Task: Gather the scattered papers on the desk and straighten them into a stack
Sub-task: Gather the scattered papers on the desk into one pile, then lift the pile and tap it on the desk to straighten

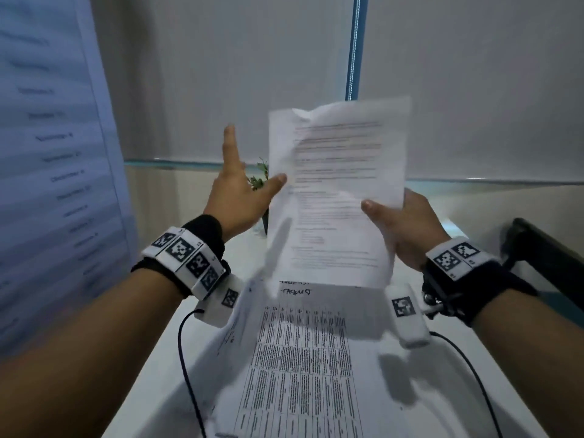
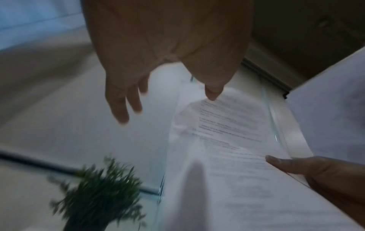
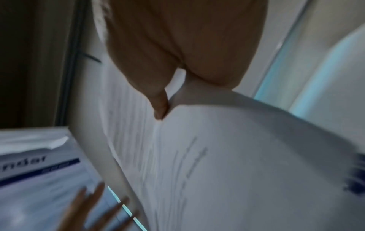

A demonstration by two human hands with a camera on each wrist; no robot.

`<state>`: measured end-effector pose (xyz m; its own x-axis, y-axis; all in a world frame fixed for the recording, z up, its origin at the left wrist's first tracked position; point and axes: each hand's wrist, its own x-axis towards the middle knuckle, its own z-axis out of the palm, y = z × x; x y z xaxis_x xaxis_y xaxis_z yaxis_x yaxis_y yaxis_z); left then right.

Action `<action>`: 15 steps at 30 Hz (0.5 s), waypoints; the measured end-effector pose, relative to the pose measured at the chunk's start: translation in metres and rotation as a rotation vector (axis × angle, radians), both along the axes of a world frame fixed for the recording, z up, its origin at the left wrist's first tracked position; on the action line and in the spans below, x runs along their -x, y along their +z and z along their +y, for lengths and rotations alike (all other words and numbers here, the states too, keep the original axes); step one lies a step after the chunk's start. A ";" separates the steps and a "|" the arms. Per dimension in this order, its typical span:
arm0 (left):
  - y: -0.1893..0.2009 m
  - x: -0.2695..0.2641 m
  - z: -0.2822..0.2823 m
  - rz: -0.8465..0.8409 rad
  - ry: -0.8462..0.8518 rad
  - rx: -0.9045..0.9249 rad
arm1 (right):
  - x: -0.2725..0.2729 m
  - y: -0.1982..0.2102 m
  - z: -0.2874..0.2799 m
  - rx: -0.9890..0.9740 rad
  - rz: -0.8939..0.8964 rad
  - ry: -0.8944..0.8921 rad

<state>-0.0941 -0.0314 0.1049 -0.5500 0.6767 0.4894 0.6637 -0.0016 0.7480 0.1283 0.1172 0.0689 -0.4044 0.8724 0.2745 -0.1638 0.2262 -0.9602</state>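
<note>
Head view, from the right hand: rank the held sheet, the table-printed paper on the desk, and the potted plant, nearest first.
1. Held sheet, pinched in the right hand.
2. Table-printed paper, on the desk below.
3. Potted plant, behind the sheet's left edge.

Only thing you can read: "nder", partial blue lettering on the white poster (image 3: pixel 37 170) in the right wrist view. Print on the held sheet (image 1: pixel 338 191) and table sheet (image 1: pixel 303 368) is too blurred.
</note>
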 end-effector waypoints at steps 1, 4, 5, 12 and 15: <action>-0.011 0.000 -0.008 -0.123 -0.037 0.089 | -0.001 -0.006 -0.003 0.059 -0.052 0.031; -0.055 0.001 -0.029 -0.440 -0.181 0.263 | 0.000 -0.034 -0.017 0.150 -0.358 0.027; -0.071 0.002 -0.037 -0.427 -0.186 0.331 | 0.000 -0.044 -0.023 0.147 -0.508 0.015; -0.140 0.003 -0.063 0.059 -0.012 0.984 | -0.006 -0.104 -0.073 -0.077 -1.214 0.031; -0.147 0.010 -0.060 0.201 0.036 1.134 | -0.012 -0.102 -0.070 -0.110 -1.233 -0.023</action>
<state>-0.1037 -0.0912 -0.0421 -0.5587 0.7695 -0.3095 0.7573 0.6254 0.1881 0.1399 0.0469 -0.0329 -0.4299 0.8790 -0.2062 0.8408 0.3065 -0.4462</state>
